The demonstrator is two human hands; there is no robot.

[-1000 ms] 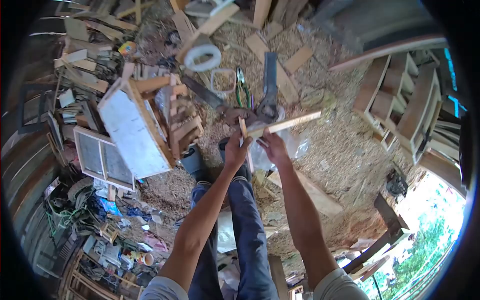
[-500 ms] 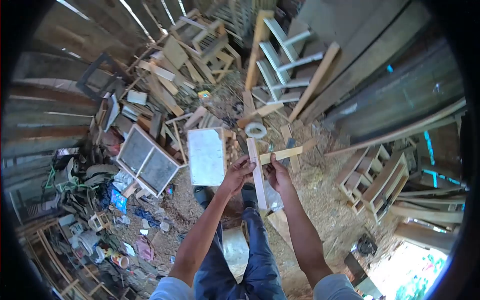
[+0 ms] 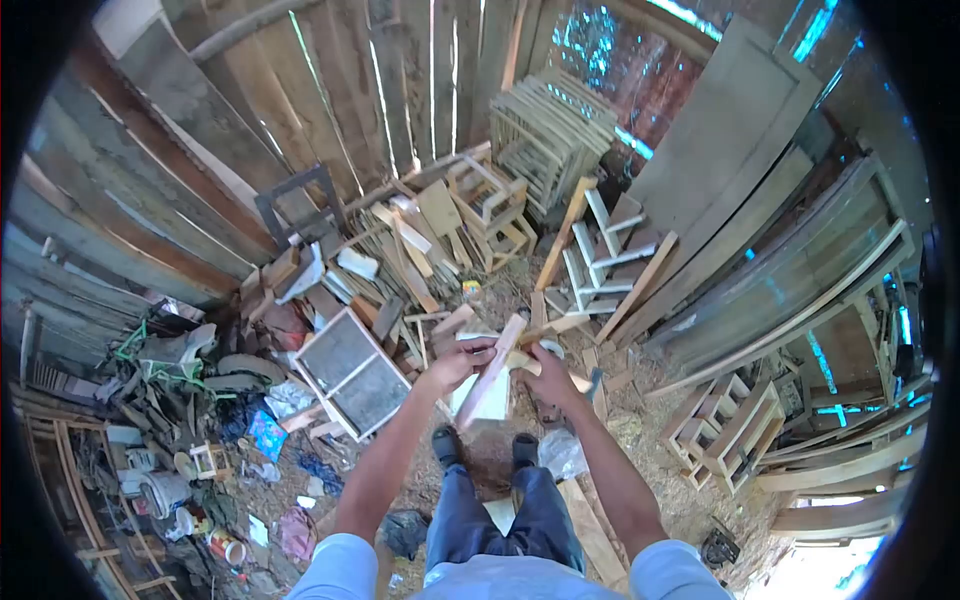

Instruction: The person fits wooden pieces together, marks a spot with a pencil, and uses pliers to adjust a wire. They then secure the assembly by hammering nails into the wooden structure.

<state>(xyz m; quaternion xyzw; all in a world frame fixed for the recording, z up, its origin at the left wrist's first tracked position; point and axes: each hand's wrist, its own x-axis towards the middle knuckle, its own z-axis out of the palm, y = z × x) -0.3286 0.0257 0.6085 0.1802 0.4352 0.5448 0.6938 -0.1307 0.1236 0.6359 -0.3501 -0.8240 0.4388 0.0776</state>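
Observation:
My left hand [image 3: 458,366] is closed around a pale wooden strip [image 3: 492,372], which slants across in front of me from upper right to lower left. My right hand [image 3: 548,372] grips a second wooden piece [image 3: 519,359], whose end meets the side of the strip. Both pieces are held in the air at about waist height. Below and behind them, a white-topped board [image 3: 490,398] is partly covered by my hands and the strip. Close by my right hand, a whitish ring [image 3: 549,348] lies on the ground, half hidden.
A framed panel with dark panes [image 3: 353,372] leans left of my hands. Scrap wood [image 3: 405,245] is heaped ahead, near a white slatted frame [image 3: 600,255]. Wooden shelving [image 3: 725,425] lies to the right. A clear plastic bag [image 3: 562,455] sits by my feet.
My view has tipped up, showing more of the back wall. The strip in my left hand has gone from nearly upright to slanted, and the piece in my right hand has turned with it.

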